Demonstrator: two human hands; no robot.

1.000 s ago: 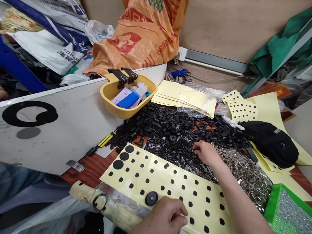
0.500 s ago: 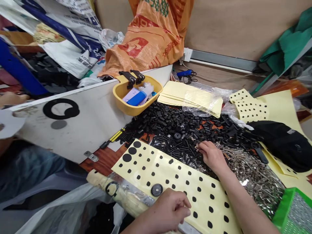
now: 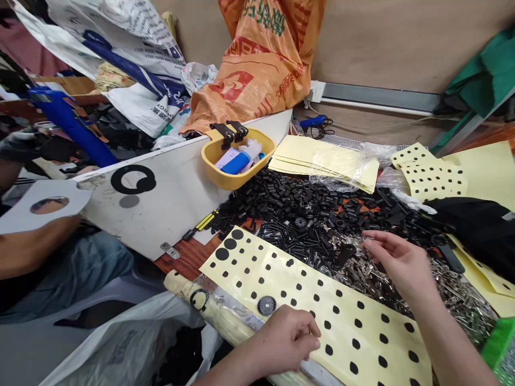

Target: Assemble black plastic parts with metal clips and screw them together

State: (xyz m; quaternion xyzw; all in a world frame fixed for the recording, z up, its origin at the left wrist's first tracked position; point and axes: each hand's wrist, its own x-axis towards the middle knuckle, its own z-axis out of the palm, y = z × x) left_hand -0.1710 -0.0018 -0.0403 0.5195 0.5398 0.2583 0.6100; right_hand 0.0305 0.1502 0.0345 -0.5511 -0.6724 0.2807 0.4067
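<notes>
- While the left hand (image 3: 284,335) sits curled on a yellow sheet with black dots (image 3: 362,321), its fingers touch the sheet, and I cannot tell if it holds something small.
- A round black disc with a gray middle (image 3: 266,305) lies on that sheet, just beside the left hand.
- A yellow roll in clear plastic (image 3: 225,321) lies along the near edge of the sheet.
- The right hand (image 3: 398,262) is open, with its fingers a little apart, and shows nothing in it. It hangs just above a loose heap of silver pins (image 3: 454,289) and black screws (image 3: 289,241).
- The disc is round, so a bump to the sheet could make it roll away.
- A fast move of the right hand could push the pins and screws together, and then they would be hard to sort. The pins may also poke a bare finger.
- Past the screws, a big pile of black tubes (image 3: 298,198) covers the wood counter (image 3: 189,257).
- A black bag (image 3: 478,225) sits to the right, and a stack of yellow sheets (image 3: 322,161) lies behind the tubes.
- A yellow basket (image 3: 209,155) hangs on a white board (image 3: 161,214).
- Another person's arm (image 3: 24,252) shows at the far left.
- An orange sack (image 3: 257,69) leans at the back.
</notes>
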